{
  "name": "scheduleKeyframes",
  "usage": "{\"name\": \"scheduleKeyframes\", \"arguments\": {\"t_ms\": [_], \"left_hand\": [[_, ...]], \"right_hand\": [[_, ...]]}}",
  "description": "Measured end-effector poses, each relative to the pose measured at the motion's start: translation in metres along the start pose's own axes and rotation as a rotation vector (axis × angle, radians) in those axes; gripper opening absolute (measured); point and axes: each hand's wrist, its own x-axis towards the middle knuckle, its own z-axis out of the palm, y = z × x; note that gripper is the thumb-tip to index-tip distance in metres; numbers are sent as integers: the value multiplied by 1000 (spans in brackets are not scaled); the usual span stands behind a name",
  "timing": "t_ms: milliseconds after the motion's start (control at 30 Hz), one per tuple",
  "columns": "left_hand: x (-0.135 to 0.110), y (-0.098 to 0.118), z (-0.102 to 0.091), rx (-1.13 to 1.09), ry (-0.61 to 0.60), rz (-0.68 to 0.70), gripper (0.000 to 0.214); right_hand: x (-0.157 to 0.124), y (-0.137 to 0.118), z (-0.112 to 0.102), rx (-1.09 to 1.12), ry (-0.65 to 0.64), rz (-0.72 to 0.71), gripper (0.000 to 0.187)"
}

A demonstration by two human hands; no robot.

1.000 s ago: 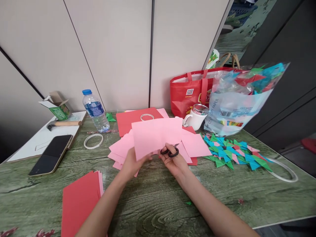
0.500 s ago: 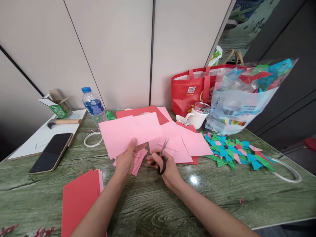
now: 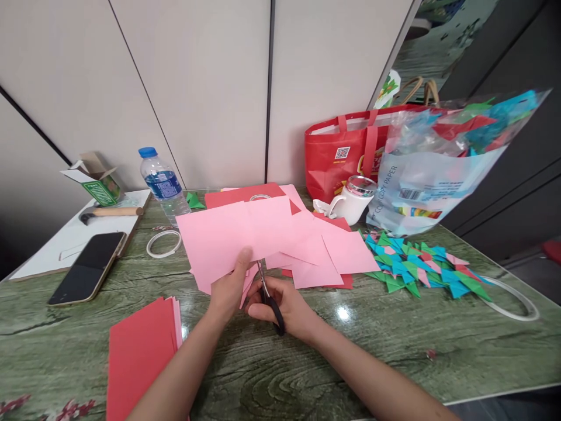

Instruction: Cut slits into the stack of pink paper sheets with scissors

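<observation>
My left hand (image 3: 231, 283) pinches a pink sheet of paper (image 3: 219, 237) near its lower edge, thumb on top, holding it above the table. Black-handled scissors (image 3: 272, 310) are in my right hand (image 3: 284, 304), fingers in the loops, with the blades pointing up at the sheet's lower edge beside my left thumb. Whether the blades have bitten into the paper I cannot tell. Behind and to the right lie loose pink pieces (image 3: 350, 252) on red paper (image 3: 245, 193). Smaller pink pieces are partly hidden under my left hand.
Red sheets (image 3: 135, 356) lie at front left, a phone (image 3: 90, 266) and hammer (image 3: 116, 211) farther left. A water bottle (image 3: 164, 187) and tape roll (image 3: 163, 243) stand nearby. At right are folded paper pieces (image 3: 412, 266), a white mug (image 3: 353, 202), a red bag (image 3: 326, 158) and a plastic bag (image 3: 421, 181).
My right hand has moved left and slightly down, bringing the scissors to the lower edge of the pink sheet. My left hand still holds the sheet, shifted slightly right.
</observation>
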Motion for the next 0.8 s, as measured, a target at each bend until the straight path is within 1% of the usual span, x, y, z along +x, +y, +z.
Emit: {"name": "scheduleKeyframes", "arguments": {"t_ms": [67,100,233,300,400,667,800], "left_hand": [[-5,7,1,163,-3,-58,27],[-7,10,1,202,-6,-66,27],[-14,21,6,287,-19,-56,36],[-17,24,7,357,-18,-86,39],[-20,27,8,454,-49,-152,40],[-23,32,9,495,-100,-211,41],[-23,30,9,503,-80,-186,42]], "right_hand": [[0,0,-1,4,15,-15,32],[0,0,-1,7,25,-26,34],[1,-1,-2,4,53,-46,35],[1,-1,-2,-10,59,-40,38],[1,-2,-3,-36,63,-36,42],[2,-1,-5,-50,69,-52,42],[2,-1,-4,-45,80,-52,42]]}}
